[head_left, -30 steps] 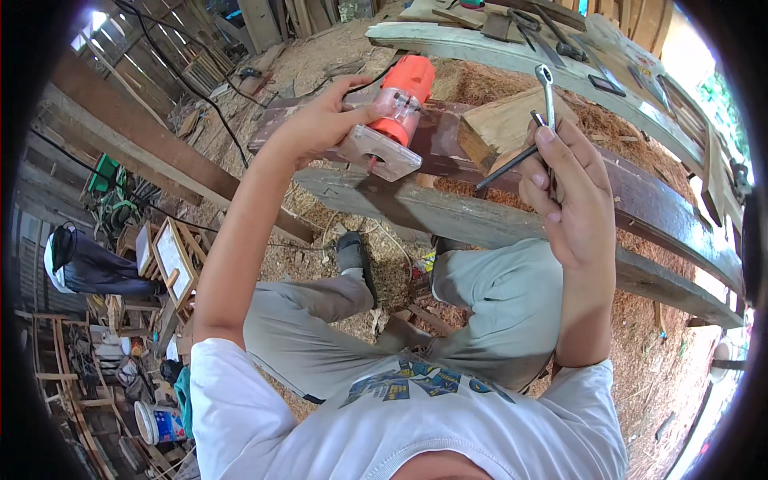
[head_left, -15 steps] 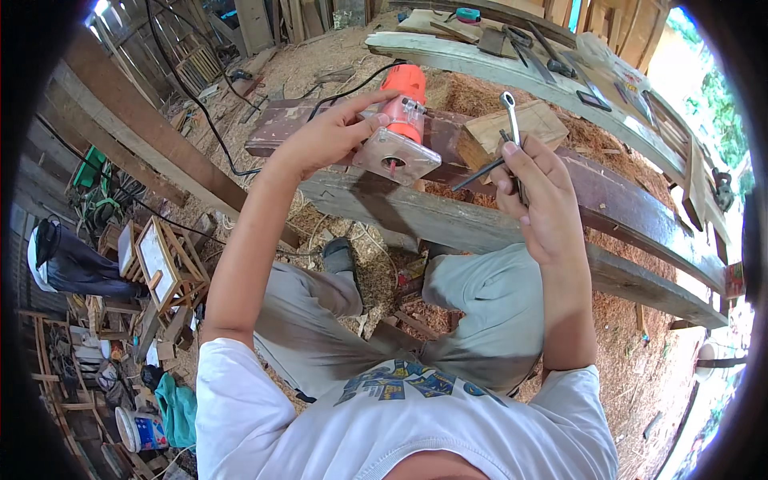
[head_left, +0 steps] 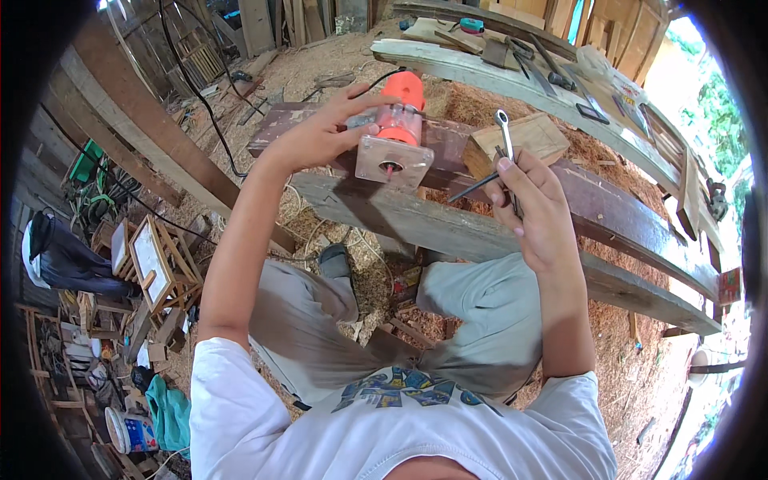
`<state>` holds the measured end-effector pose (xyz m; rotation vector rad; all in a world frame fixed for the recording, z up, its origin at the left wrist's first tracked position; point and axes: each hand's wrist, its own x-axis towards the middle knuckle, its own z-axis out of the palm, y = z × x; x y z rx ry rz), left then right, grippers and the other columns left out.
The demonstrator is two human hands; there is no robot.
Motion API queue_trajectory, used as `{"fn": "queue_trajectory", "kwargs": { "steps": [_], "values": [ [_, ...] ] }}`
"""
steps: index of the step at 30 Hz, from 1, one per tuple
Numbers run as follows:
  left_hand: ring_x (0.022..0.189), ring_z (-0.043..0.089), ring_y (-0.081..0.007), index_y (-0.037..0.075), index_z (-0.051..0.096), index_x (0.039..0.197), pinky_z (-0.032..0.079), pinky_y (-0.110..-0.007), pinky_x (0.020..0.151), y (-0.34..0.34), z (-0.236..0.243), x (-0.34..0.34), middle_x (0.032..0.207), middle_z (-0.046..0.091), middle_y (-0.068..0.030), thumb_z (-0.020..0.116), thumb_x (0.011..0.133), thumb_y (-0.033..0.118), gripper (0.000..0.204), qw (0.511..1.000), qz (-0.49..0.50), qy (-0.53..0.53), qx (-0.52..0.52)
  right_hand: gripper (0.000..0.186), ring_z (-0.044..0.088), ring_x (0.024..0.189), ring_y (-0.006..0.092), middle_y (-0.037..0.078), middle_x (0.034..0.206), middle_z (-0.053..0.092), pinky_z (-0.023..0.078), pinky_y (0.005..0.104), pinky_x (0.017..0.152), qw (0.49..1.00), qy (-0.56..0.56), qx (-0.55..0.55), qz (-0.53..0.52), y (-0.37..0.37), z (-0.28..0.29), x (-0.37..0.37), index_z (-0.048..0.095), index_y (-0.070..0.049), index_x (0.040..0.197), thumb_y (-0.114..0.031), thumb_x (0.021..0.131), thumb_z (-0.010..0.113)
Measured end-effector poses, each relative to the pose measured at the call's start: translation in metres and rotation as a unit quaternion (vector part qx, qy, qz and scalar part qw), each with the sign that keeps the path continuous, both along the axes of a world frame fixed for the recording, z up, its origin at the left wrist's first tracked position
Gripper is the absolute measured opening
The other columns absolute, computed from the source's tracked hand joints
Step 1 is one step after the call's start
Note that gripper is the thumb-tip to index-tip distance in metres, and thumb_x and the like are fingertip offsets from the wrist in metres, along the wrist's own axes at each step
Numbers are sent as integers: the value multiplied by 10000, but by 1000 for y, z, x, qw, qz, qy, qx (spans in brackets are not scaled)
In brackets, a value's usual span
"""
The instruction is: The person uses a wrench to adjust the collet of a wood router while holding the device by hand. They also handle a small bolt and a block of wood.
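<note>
An orange trim router [head_left: 402,134] lies on its side on a dark red-brown plank, with its square clear base [head_left: 394,166] turned toward me. A small reddish bit shows in the hole of that base. My left hand [head_left: 332,128] grips the router from its left side, fingers over the clear part of its body. In my right hand [head_left: 538,188] are a silver ratchet wrench [head_left: 506,132], ring end up, and a thin dark rod [head_left: 474,188] that points down to the left. Whatever else sits in that palm is hidden by the fingers.
A wooden block [head_left: 528,138] rests on the plank behind my right hand. Beyond it, a pale board [head_left: 480,67] carries hand tools, a phone [head_left: 592,113] and a tape roll [head_left: 472,26]. A black cord [head_left: 190,80] hangs at left. Wood shavings cover the ground.
The router has turned slightly under my left hand, so its base faces me more squarely. My right hand has shifted a little to the left, still holding the wrench and rod.
</note>
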<state>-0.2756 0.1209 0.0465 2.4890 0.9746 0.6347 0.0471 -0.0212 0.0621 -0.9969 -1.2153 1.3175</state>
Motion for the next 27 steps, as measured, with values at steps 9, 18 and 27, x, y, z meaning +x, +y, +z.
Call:
{"fn": "queue_trajectory", "kwargs": {
  "steps": [9,18,27],
  "values": [
    [1628,243,-290,113,417,1631,212,-428,1315,3,-39,-1,1738,310,-146,542,1079,137,567,979,-78,-184,-49,206,379,536,15,15,787,607,272,196,459,1000,1,-8,-24,1,-3,3,613,-51,1064,-253,1106,601],
    [1636,213,-326,23,356,1634,177,-432,1321,-13,-57,20,1747,261,-190,381,1104,106,537,972,-53,-230,7,182,377,495,8,19,772,610,257,193,444,999,4,22,-42,5,-1,3,619,-38,1090,-210,1120,569],
    [1609,236,-414,63,381,1605,211,-487,1301,-51,-44,36,1710,249,-239,424,1092,133,519,987,2,-153,58,158,365,487,20,28,764,601,259,191,444,994,34,60,-90,-2,-13,18,615,-36,1090,-191,1112,588]
  ]
}}
